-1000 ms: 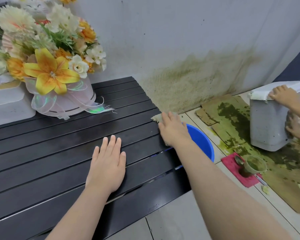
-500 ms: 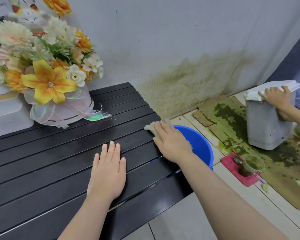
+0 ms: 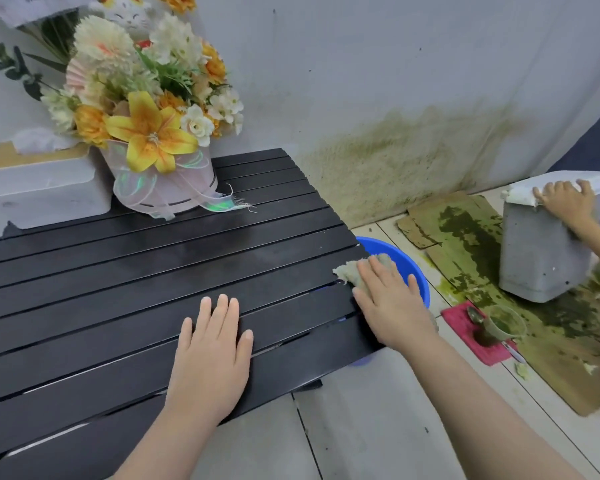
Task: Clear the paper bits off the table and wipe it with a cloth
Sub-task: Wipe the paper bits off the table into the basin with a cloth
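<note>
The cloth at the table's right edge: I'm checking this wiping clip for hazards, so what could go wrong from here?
1. The cloth under the right hand already overhangs the slatted table; one more outward stroke could drop it into the blue basin below.
2. A wide sweep toward the back might snag the frayed ribbon trailing from the flower box.
3. The left hand presses near the front edge; the slats there look uneven and may shift.

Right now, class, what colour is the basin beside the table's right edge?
Bright blue. The basin shows in the head view, partly hidden behind the right hand.
</note>
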`<state>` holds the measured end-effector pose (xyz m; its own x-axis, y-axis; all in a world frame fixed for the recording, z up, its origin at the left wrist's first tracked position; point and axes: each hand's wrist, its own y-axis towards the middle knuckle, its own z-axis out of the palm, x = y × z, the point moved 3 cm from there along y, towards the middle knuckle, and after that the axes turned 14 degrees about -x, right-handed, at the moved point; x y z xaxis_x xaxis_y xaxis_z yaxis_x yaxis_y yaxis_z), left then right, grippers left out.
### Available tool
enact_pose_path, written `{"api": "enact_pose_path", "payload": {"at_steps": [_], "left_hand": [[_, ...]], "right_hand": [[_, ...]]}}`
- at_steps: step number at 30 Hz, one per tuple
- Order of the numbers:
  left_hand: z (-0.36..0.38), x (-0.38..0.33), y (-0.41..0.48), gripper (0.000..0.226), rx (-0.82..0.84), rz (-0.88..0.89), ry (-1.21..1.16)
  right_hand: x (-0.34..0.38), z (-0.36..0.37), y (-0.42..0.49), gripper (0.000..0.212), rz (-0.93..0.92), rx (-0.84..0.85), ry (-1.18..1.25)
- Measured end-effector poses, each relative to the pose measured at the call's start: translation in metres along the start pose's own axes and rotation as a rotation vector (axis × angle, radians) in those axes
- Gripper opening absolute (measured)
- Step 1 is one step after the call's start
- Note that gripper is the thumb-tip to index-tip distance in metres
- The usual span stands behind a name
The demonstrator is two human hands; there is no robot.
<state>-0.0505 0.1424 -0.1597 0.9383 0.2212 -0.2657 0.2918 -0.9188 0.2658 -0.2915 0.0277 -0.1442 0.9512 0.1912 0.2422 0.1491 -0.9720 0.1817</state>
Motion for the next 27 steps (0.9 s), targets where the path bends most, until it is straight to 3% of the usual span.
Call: {"api": "enact_pose_path", "payload": {"at_steps": [3, 6, 9, 11, 14, 15, 16, 19, 21, 25, 27], "left_hand": [[-0.01, 0.018, -0.021, 0.072, -0.004, -0.006, 0.047], [-0.012, 0.021, -0.021, 0.07, 0.0, 0.0, 0.051], [-0.01, 0.02, -0.021, 0.063, 0.006, 0.007, 0.079], [-0.008, 0.02, -0.02, 0.056, 0.008, 0.011, 0.095], [-0.006, 0.018, -0.019, 0.056, 0.004, -0.008, 0.073], [-0.006, 0.017, -0.018, 0.056, 0.006, -0.014, 0.07], [-0.007, 0.017, -0.018, 0.056, 0.018, -0.014, 0.073], [-0.013, 0.015, -0.015, 0.054, 0.07, 0.022, 0.01], [-0.028, 0.033, -0.012, 0.052, 0.108, 0.005, -0.092], [-0.071, 0.142, -0.038, 0.051, -0.057, -0.167, 0.06], [-0.08, 0.18, -0.06, 0.052, -0.025, -0.226, 0.164]], "right_hand": [[0.059, 0.015, -0.006, 0.055, 0.002, -0.074, -0.04], [0.119, 0.034, -0.04, 0.054, -0.32, -0.027, 0.064], [0.1, 0.023, -0.033, 0.051, -0.494, -0.024, 0.064], [0.059, 0.011, -0.014, 0.047, -0.41, -0.057, 0.026], [0.022, -0.002, -0.004, 0.049, 0.045, -0.084, -0.04], [0.036, 0.002, -0.01, 0.051, 0.101, -0.083, -0.062], [0.058, 0.01, -0.02, 0.054, 0.048, -0.084, -0.07], [0.119, 0.027, -0.06, 0.055, -0.373, -0.027, 0.01], [0.112, 0.02, -0.055, 0.052, -0.47, 0.009, 0.056], [0.078, 0.009, -0.028, 0.051, -0.008, -0.032, -0.054], [0.123, 0.014, -0.036, 0.053, 0.012, -0.101, -0.123]]}}
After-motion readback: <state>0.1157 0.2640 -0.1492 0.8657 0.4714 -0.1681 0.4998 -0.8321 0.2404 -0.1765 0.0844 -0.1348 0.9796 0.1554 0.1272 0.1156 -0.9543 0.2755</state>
